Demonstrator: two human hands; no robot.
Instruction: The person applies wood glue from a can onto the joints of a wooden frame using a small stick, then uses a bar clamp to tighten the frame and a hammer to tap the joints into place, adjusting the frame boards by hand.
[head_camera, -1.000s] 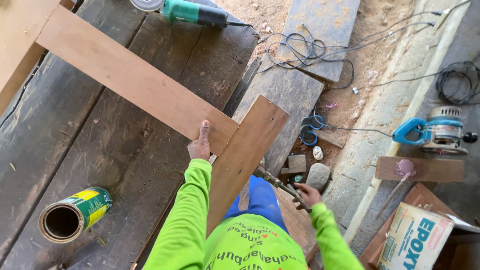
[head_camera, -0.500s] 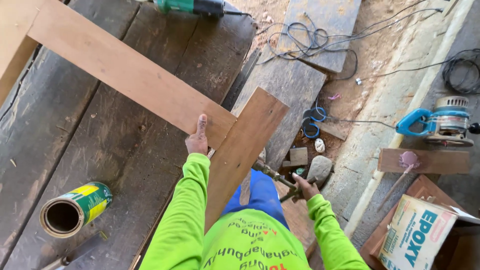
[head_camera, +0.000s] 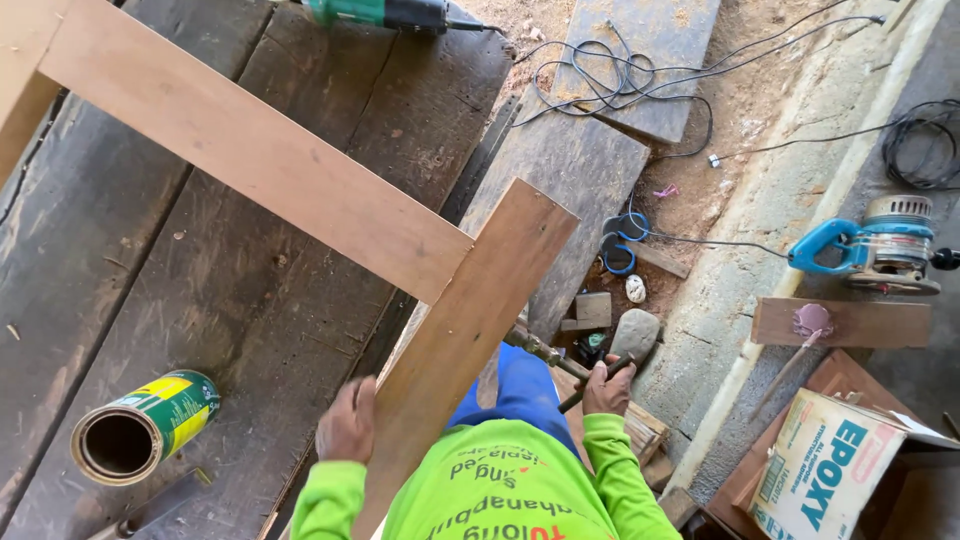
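Dark planks (head_camera: 250, 300), hands on wooden frame (head_camera: 455, 330)

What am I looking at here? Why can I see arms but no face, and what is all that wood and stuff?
The camera sits on a person's head and looks straight down, so you see only their bright green sleeves and their two hands. There is no robot here. The left hand rests on the edge of a brown plank that joins a longer plank in a corner shape. The right hand grips a dark metal tool beside that plank; I cannot tell exactly what kind it is. Underneath are old dark boards. A green and yellow can lies on its side at the left. At the right are a blue power tool, tangled black cables and a cardboard box.
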